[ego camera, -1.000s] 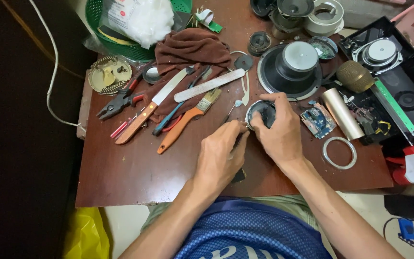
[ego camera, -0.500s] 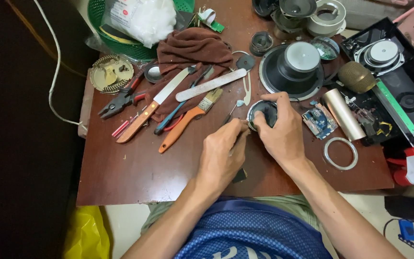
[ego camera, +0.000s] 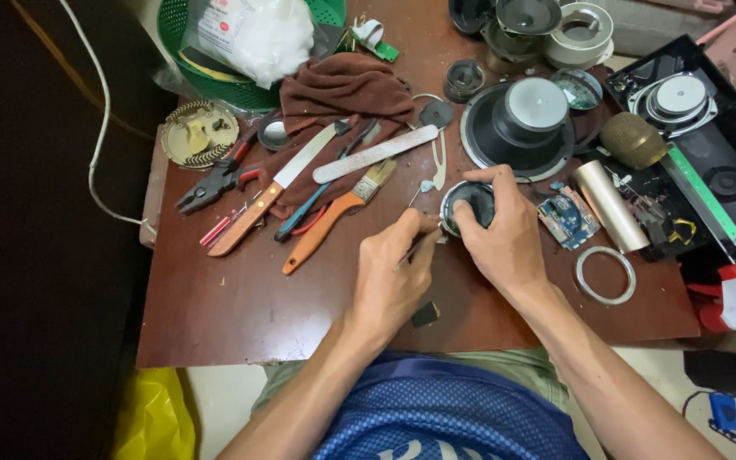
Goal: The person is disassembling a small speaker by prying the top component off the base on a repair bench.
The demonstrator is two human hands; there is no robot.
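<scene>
Speaker: your right hand (ego camera: 504, 243) cups a small round speaker (ego camera: 468, 204) near the middle of the brown table (ego camera: 240, 307), just in front of the big black speaker (ego camera: 517, 128).
Right grip: your fingers wrap the rim from the right and pinch it firmly, thumb on the near edge.
Left grip: your left hand (ego camera: 393, 273) is pressed together on a thin tool (ego camera: 415, 249), its tip at the speaker's left rim.
Handling: I judge it light, with a stiff metal frame and a soft, easily torn cone; take hold by the rim, as you do, and keep your fingers off the dark centre.
Slip: the smooth frame may turn under the tool, so brace it against the table.
Count, speakers: one in hand, one big one beside it, several more loose parts at the top right, too jumbled for you to count.
Count, tools: one pair of pliers (ego camera: 215, 183), one knife (ego camera: 278, 192), one brush (ego camera: 342, 213), one flat file (ego camera: 376, 153).
Count, other: one brown cloth (ego camera: 342, 89), one green basket (ego camera: 189, 43), one metal ring (ego camera: 605, 274).
</scene>
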